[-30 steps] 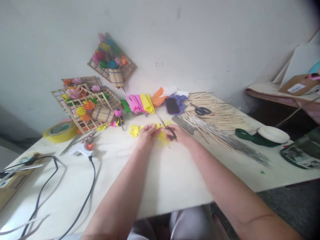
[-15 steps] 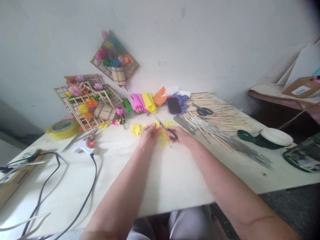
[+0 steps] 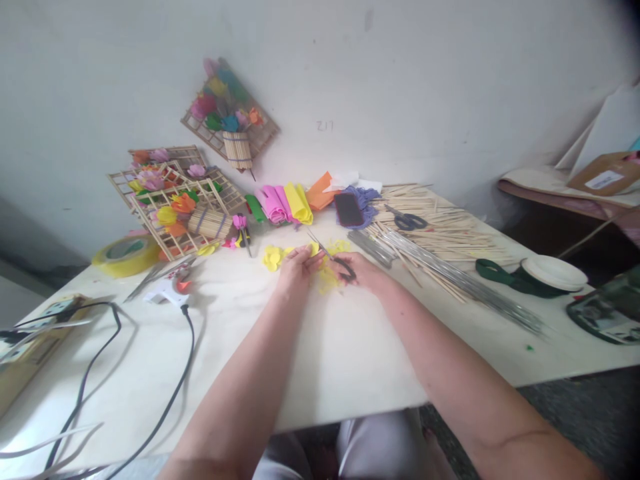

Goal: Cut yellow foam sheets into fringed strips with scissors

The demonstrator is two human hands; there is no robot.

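My left hand [image 3: 299, 267] pinches a small yellow paper piece [image 3: 315, 249] between closed fingertips. My right hand [image 3: 361, 272] is curled round the dark handles of the scissors [image 3: 344, 269], their blades slightly parted and pointing to 11 o'clock, near the paper. Yellow scraps [image 3: 328, 280] lie on the table [image 3: 350, 360] between my hands. Yellow petals [image 3: 271, 258] sit just beside my left hand at 9 o'clock; a phone [image 3: 349, 210] lies at 12 from my right.

the right hand [image 3: 356, 270] holds black-handled scissors [image 3: 343, 267] beside the left hand [image 3: 300, 265].
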